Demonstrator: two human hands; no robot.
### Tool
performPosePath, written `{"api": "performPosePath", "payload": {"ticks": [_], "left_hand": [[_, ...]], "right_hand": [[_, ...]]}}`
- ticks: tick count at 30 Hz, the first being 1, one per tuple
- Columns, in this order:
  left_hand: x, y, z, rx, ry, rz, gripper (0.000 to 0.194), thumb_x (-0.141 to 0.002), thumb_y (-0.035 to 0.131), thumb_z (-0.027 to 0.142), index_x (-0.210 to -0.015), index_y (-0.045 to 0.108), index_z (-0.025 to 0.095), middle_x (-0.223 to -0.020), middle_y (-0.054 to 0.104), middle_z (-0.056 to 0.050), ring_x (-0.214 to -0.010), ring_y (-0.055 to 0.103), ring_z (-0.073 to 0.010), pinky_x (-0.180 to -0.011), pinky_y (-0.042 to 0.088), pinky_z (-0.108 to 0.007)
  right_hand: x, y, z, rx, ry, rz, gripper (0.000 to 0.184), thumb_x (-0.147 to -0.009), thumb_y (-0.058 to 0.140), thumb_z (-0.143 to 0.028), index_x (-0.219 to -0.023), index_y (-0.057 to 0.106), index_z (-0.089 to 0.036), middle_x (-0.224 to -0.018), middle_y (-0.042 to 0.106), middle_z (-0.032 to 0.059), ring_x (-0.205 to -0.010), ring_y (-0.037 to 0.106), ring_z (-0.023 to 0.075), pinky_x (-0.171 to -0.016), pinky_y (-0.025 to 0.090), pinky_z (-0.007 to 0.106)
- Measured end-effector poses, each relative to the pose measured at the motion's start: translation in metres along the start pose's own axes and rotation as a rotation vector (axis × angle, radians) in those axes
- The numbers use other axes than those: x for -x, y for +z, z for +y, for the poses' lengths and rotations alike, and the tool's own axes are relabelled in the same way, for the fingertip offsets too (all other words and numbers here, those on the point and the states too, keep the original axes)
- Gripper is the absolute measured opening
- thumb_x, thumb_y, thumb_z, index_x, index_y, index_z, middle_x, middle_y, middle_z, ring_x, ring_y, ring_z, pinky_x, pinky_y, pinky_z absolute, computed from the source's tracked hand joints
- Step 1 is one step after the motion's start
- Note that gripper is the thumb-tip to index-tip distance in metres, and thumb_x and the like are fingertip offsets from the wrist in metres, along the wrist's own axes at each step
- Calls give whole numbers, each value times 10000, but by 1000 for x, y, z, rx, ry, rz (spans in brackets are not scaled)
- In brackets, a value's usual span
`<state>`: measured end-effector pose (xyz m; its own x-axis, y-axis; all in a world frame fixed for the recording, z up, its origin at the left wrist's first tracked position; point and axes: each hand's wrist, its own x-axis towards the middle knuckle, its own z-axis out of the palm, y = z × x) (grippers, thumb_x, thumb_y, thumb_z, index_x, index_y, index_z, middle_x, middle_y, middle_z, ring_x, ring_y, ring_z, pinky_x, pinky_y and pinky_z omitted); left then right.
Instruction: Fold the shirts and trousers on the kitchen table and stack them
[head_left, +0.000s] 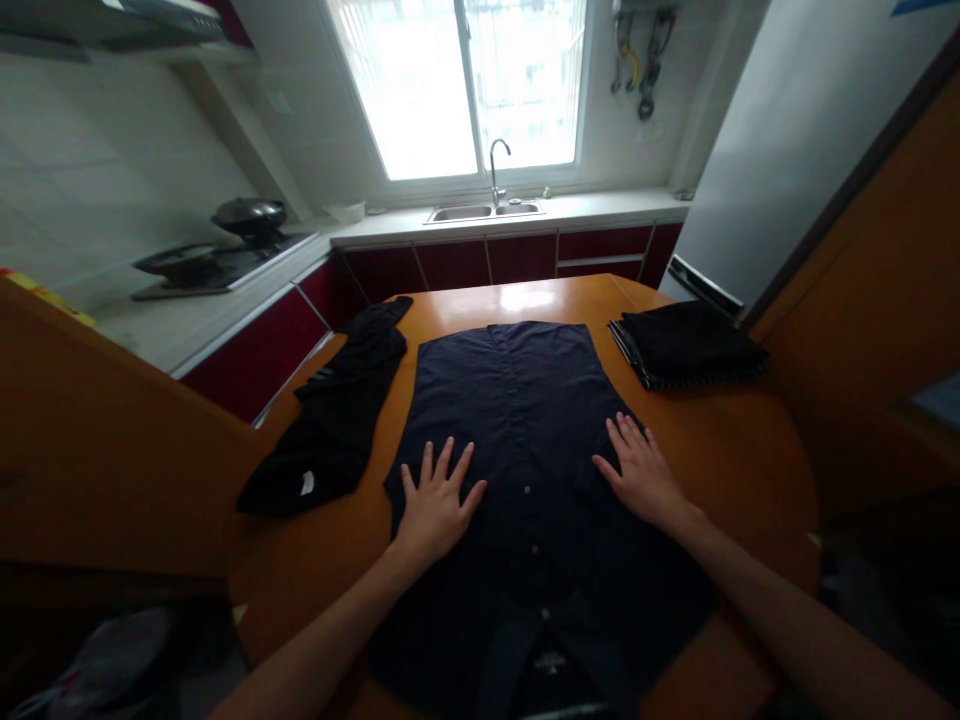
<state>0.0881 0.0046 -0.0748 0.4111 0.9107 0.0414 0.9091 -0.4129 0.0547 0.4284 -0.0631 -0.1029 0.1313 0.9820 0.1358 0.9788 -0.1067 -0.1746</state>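
Note:
A dark navy button-up shirt (517, 430) lies spread over the wooden table, its collar toward me and its hem at the far side. Pale buttons run down its middle. My left hand (439, 505) rests flat on the shirt's left part, fingers spread. On the right part, close to the side edge, my right hand (637, 465) also lies flat with fingers stretched out. Neither hand grips the cloth. The sleeves cannot be made out clearly.
A black garment (330, 420) with a white tag lies along the left of the orange-brown table (720, 450). Folded dark clothes (690, 345) are stacked at the right back. Beyond are a counter with a sink (461, 213), a stove with pans (251, 215), and a fridge (780, 130).

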Motion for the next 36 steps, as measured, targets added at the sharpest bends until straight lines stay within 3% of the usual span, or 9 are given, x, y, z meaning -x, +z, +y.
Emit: {"api": "performPosePath", "payload": {"ticks": [8, 12, 17, 22, 32, 36], "left_hand": [[0, -1, -3, -9, -7, 14, 611, -1033, 317, 579, -1585, 316, 317, -1662, 252, -66, -1536, 142, -388, -1149, 121, -734], [0, 4, -4, -18, -28, 23, 664, -1019, 332, 612, -1587, 326, 267, -1671, 190, -144, -1540, 111, -395, -1159, 168, -688], [0, 7, -5, -32, -48, 32, 739, -1006, 347, 633, -1594, 307, 188, -1657, 180, -216, -1539, 116, -390, -1183, 188, -621], [-1, 7, -6, -34, -33, 38, 682, -1007, 352, 630, -1576, 359, 254, -1656, 228, -171, -1537, 135, -393, -1184, 179, -619], [0, 9, -4, -26, -26, 61, 687, -1005, 363, 625, -1575, 364, 241, -1657, 224, -177, -1535, 136, -398, -1185, 180, -625], [-4, 3, -7, 24, -27, 45, 601, -1041, 327, 553, -1560, 391, 256, -1649, 267, -142, -1536, 156, -379, -1181, 184, -650]], "right_hand": [[1, -4, -7, 18, -17, 139, 751, -1011, 279, -566, -1555, 348, -54, -1643, 265, 188, -1541, 168, 307, -1242, 121, 535], [0, -2, -10, -12, -93, 57, 728, -1020, 256, -544, -1549, 365, -54, -1628, 311, 169, -1535, 205, 279, -1241, 179, 498], [0, 4, -9, -8, -81, -3, 763, -1013, 266, -564, -1536, 371, -17, -1621, 318, 182, -1527, 234, 277, -1241, 205, 469], [0, 6, -7, -14, -89, 7, 754, -1007, 275, -558, -1544, 366, -38, -1620, 322, 183, -1526, 235, 283, -1240, 202, 479], [0, 6, -6, -1, -94, -9, 774, -1009, 264, -569, -1553, 341, -25, -1635, 285, 182, -1535, 203, 286, -1241, 190, 478], [-1, 2, -6, -54, -85, 15, 705, -1028, 235, -494, -1542, 368, -31, -1624, 318, 173, -1527, 232, 274, -1238, 210, 480]]}}
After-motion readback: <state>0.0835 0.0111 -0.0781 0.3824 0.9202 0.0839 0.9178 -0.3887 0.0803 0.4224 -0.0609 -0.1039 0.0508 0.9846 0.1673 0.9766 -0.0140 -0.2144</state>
